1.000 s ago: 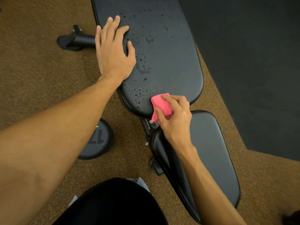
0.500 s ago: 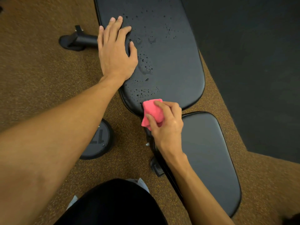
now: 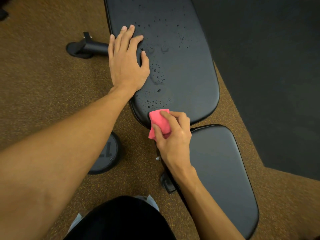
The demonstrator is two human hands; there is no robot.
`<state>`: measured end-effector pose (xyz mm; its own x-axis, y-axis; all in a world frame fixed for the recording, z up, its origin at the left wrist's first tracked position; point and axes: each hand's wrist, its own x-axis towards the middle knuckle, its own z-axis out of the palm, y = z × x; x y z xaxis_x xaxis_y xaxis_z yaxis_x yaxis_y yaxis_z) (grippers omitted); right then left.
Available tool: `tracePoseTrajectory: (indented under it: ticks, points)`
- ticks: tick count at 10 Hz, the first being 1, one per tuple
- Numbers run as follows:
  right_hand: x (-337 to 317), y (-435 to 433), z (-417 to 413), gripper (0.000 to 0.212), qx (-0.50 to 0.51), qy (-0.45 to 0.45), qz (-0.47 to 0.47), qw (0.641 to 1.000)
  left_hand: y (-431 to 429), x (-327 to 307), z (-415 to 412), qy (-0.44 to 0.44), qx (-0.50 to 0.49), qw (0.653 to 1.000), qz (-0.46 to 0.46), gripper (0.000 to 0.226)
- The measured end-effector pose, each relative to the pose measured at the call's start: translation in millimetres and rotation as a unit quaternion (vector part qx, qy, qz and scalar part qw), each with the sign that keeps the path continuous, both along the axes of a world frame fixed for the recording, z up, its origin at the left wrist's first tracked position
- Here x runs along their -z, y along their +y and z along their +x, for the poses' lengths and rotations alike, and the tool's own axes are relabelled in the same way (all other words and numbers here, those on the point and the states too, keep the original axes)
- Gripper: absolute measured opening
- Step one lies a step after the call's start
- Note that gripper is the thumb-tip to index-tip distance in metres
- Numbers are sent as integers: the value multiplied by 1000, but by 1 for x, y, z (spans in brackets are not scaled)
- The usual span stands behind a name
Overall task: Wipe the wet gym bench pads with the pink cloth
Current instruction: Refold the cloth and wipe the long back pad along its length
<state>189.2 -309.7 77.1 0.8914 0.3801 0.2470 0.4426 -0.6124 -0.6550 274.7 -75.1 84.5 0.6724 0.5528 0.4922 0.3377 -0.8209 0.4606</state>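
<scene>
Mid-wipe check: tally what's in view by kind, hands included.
Bench pads: 2, back pad and seat pad
Cloths: 1, pink cloth
Weights: 1, round black weight
Hands: 2, left hand and right hand
Total: 6

Left grip lies flat, palm down; right grip curls round pink cloth.

A round black weight sat on brown speckled floor left of the right hand; dark matting lay to its right.
</scene>
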Motion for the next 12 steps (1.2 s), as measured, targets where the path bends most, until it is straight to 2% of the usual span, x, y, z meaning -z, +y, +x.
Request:
tracePoseTrajectory:
  ticks: [1, 2, 3, 5, 6, 7, 8, 10, 12]
  points:
    - [-3, 24, -8, 43, -19, -15, -9, 1000, 0, 0, 0, -2, 2, 1000, 0, 45]
    - [-4, 40, -11, 44, -87, -32, -26, 995, 0, 1, 0, -10, 3, 1000, 1, 45]
    - [-4, 26, -3, 43, -75, -33, -34, 996, 0, 1, 1, -11, 4, 1000, 0, 45]
    - [-3, -9, 40, 40, 60, -34, -14, 998, 0, 1, 1, -15, -1, 1000, 0, 44]
    - [-5, 10, 41, 39, 51, -48, -1, 998, 0, 0, 1, -13, 0, 1000, 1, 44]
    - [-6, 21, 23, 39, -27, -59, -4, 998, 0, 1, 0, -10, 0, 1000, 2, 44]
    - [-3, 3, 22, 38, -59, -70, -16, 996, -1, 1, 0, -9, 2, 1000, 1, 44]
    - [-2, 14, 48, 35, 18, -57, 8, 998, 0, 0, 0, -10, 1, 1000, -1, 44]
    - [1, 5, 32, 36, -63, -74, 5, 995, 0, 0, 0, -9, 3, 1000, -4, 45]
